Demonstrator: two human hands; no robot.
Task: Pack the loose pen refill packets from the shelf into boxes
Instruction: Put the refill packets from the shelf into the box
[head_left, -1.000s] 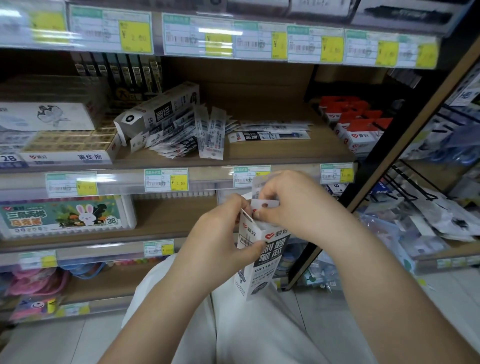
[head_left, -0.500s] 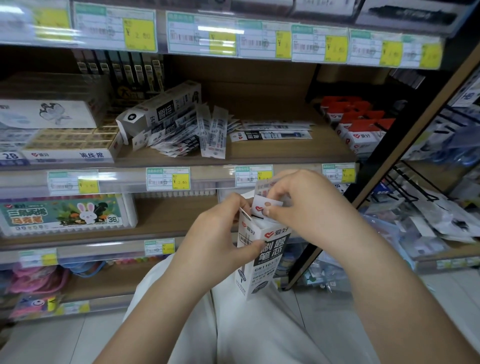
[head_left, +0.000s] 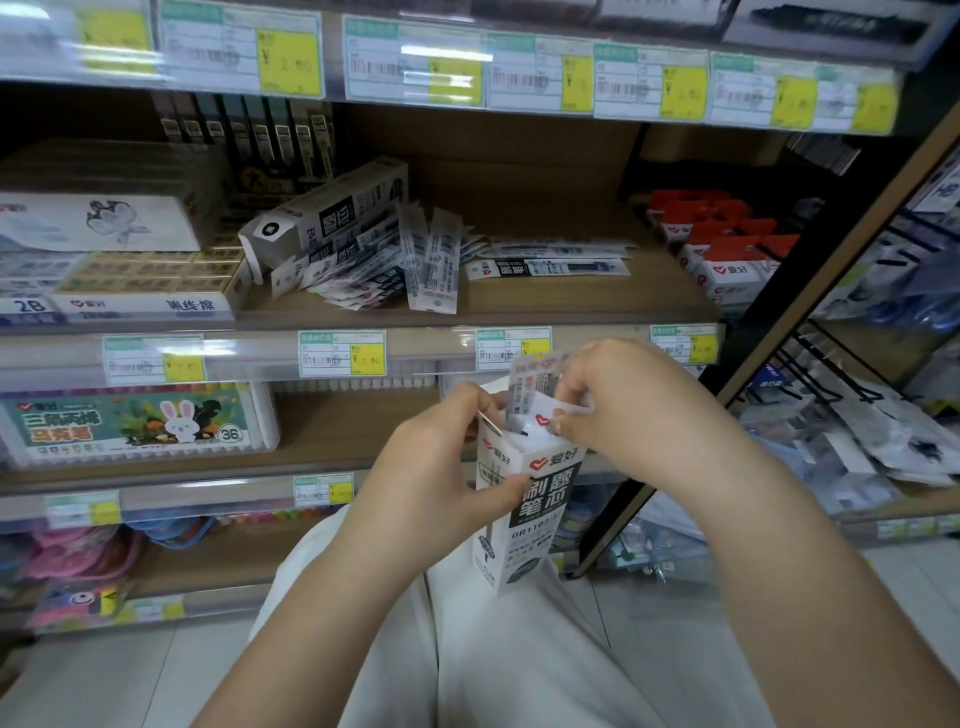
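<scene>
Refill packets (head_left: 535, 387) are partway down in the open top of the tall white box (head_left: 524, 499), over her lap. Left hand (head_left: 441, 462) grips the cardboard box upright so it stays steady; right hand (head_left: 613, 400) pinches the thin glossy packets and flap. More loose packets (head_left: 384, 265) are fanned out on the wooden shelf (head_left: 545, 306).

White box (head_left: 524, 519) with black panel; yellow price tags (head_left: 368, 358).
</scene>
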